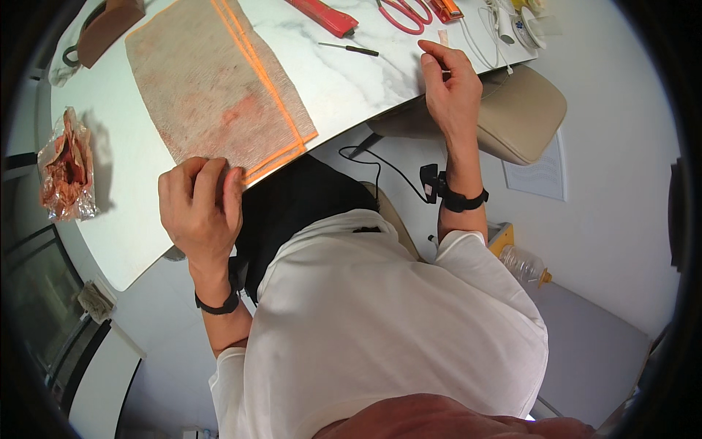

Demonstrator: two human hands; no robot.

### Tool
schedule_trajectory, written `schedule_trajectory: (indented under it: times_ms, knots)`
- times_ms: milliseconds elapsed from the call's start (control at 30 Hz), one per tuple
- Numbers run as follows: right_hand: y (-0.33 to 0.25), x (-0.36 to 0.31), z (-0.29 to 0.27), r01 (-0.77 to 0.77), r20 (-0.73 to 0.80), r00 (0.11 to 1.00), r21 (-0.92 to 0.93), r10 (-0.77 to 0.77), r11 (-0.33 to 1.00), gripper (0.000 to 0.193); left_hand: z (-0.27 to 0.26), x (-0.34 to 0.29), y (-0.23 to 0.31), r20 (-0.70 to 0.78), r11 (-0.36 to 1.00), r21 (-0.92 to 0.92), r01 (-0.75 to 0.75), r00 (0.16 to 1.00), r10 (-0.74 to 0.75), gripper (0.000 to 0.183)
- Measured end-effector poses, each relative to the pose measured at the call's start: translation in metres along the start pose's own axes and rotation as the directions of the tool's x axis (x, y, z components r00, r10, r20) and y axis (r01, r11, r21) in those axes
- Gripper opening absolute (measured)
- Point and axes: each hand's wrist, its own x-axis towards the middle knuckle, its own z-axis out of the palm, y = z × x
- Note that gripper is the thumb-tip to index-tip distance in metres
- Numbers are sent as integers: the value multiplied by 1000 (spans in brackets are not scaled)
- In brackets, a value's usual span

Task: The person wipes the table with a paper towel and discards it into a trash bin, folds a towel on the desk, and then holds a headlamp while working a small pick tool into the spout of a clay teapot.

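If the left grip (201, 201) is pulling toward the person, the beige sheet (194, 88) could be sliding off the desk (131, 241), because its near edge is lying right along the near rim. Uneven tension from one corner could also be wrinkling it or skewing the orange strips (274, 95) on its right side. A careless leftward sweep of the right grip (453, 91) could be catching the thin screwdriver (362, 50), which is lying loose between the sheet and that hand.

The sheet is spreading out on the far side of the left grip, whose curled fingers are meeting its near left corner; whether they are pinching it, I cannot tell. The right grip is hovering by the near rim, well right of the sheet, thumb and forefinger standing narrowly apart with nothing showing between.
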Motion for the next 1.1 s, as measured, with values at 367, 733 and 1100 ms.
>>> schedule_trajectory:
  times_ms: [367, 733, 1100]
  knots:
    - [11, 10, 9, 374, 212, 924, -340, -317, 863, 39, 2, 5, 4, -20, 999, -32, -13, 1000, 12, 18]
    - [0, -11, 13, 402, 218, 915, -394, -340, 826, 44, -1, 1, -7, -2, 999, -31, 14, 1000, -14, 16]
    - [-115, -48, 53, 371, 242, 848, 366, -473, 853, 36, -13, -5, -5, -26, 1000, -13, 5, 1000, -6, 16]
